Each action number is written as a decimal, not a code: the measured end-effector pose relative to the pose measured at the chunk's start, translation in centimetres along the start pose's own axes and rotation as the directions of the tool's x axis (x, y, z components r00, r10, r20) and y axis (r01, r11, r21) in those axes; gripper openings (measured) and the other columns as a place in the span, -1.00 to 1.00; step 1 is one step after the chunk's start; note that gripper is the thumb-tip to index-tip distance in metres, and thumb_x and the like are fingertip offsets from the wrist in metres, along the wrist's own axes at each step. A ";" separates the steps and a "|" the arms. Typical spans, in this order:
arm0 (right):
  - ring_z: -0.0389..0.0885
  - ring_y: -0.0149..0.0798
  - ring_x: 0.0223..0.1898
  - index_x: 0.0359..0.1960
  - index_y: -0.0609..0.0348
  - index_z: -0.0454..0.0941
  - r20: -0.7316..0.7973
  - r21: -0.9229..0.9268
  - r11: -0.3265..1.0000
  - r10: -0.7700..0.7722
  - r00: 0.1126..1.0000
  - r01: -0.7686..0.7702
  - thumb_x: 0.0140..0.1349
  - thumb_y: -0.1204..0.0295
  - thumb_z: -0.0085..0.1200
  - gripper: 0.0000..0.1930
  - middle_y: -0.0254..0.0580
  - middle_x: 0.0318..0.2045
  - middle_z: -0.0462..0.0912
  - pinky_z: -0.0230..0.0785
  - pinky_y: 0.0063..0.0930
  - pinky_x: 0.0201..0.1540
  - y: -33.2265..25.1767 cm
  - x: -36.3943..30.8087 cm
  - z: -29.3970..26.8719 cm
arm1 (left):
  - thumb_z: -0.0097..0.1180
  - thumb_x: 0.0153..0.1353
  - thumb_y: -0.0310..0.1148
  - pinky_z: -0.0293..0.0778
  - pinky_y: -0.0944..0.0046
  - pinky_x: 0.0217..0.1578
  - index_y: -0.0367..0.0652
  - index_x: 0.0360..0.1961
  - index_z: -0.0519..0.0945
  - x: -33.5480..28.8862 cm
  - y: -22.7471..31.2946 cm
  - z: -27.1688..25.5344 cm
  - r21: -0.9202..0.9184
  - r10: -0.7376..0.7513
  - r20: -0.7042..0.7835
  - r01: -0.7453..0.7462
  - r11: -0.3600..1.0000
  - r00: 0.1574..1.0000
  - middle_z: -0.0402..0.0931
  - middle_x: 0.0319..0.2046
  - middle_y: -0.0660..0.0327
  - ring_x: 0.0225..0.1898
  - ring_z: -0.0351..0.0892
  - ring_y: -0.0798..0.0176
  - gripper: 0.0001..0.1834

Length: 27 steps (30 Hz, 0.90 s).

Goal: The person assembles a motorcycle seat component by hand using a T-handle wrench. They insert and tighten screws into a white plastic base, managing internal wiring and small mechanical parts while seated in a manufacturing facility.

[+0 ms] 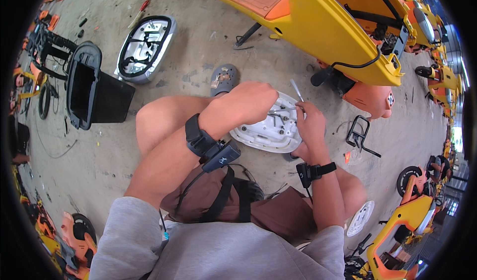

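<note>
A white oval seat base [266, 140] lies between my lower legs, with ribs, holes and small dark fittings on its upward face. My left hand [253, 102] is closed in a fist over its far left part; what is inside the fingers is hidden. At the far right edge of the base, my right hand [311, 122] pinches a slim silver metal rod [296, 89] that points up and away. Another thin metal length [284, 110] spans between the two hands above the base. I cannot tell whether the two pieces are joined.
Beyond my knees stand a yellow scooter body [318, 24] and an orange part [370, 101]. A black storage bin [112, 98] and a second seat base [171, 29] lie left, near a red-handled screwdriver [139, 14]. A black metal bracket [357, 133] lies right.
</note>
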State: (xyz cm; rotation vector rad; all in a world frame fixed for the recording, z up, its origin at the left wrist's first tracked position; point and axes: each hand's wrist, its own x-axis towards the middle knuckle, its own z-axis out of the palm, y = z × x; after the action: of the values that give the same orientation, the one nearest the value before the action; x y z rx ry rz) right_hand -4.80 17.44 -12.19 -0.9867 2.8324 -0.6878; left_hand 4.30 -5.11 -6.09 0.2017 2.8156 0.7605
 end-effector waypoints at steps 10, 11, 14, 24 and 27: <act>0.57 -0.01 -0.05 -0.09 0.16 0.58 -0.186 0.053 0.979 -0.186 0.965 0.199 -0.02 0.69 -0.01 -0.60 -0.09 -0.12 0.67 0.32 -0.18 0.16 1.1 0.0 2.2 | 0.04 0.11 -0.56 0.54 -0.06 -0.14 -0.38 -0.24 0.66 -0.8 -0.4 0.1 -0.092 0.040 -0.094 -0.049 0.995 0.995 0.61 -0.28 -0.17 -0.17 0.61 -0.21 -0.78; 0.58 0.01 -0.07 -0.09 0.15 0.60 -0.181 -0.014 0.982 -0.187 0.966 0.188 0.02 0.65 -0.01 -0.63 -0.07 -0.13 0.68 0.34 -0.16 0.14 1.4 0.2 2.2 | 0.04 0.13 -0.54 0.53 -0.06 -0.13 -0.38 -0.24 0.66 -0.8 0.1 -0.4 -0.102 0.024 -0.085 -0.032 0.994 0.996 0.62 -0.28 -0.17 -0.16 0.61 -0.22 -0.78; 0.62 0.09 -0.14 -0.11 0.11 0.65 0.095 -0.036 0.999 0.030 0.995 -0.026 0.16 0.49 0.00 -0.72 0.01 -0.22 0.69 0.43 -0.09 0.02 1.0 0.0 0.5 | 0.01 0.20 -0.47 0.51 -0.09 -0.11 -0.36 -0.25 0.66 -1.3 -0.2 -0.3 -0.105 0.017 -0.035 -0.021 0.994 0.999 0.63 -0.27 -0.15 -0.16 0.60 -0.23 -0.77; 0.65 0.17 -0.22 -0.20 0.09 0.72 0.155 -0.052 0.992 0.124 0.980 -0.117 0.20 0.34 0.10 -0.78 0.11 -0.34 0.69 0.50 -0.01 -0.12 0.3 0.1 -13.2 | 0.05 0.15 -0.35 0.56 0.03 -0.09 -0.22 -0.18 0.72 2.3 -2.0 8.5 -0.034 -0.034 0.430 0.054 0.998 0.902 0.69 -0.26 -0.07 -0.16 0.69 -0.07 -0.71; 0.66 0.17 -0.23 -0.18 0.04 0.73 0.203 -0.117 0.989 0.109 0.973 -0.087 0.21 0.31 0.11 -0.77 0.10 -0.36 0.69 0.50 -0.01 -0.12 1.3 0.0 -14.1 | 0.03 0.13 -0.41 0.57 0.04 -0.09 -0.22 -0.16 0.70 5.7 -3.1 14.4 -0.212 -0.101 0.349 0.184 0.960 0.932 0.69 -0.27 -0.09 -0.15 0.68 -0.12 -0.70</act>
State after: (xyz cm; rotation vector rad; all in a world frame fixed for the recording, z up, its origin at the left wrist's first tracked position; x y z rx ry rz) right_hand -8.43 23.85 -0.10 -0.8681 2.7345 -0.3993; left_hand 2.08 0.21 -20.82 0.0732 2.3641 0.9282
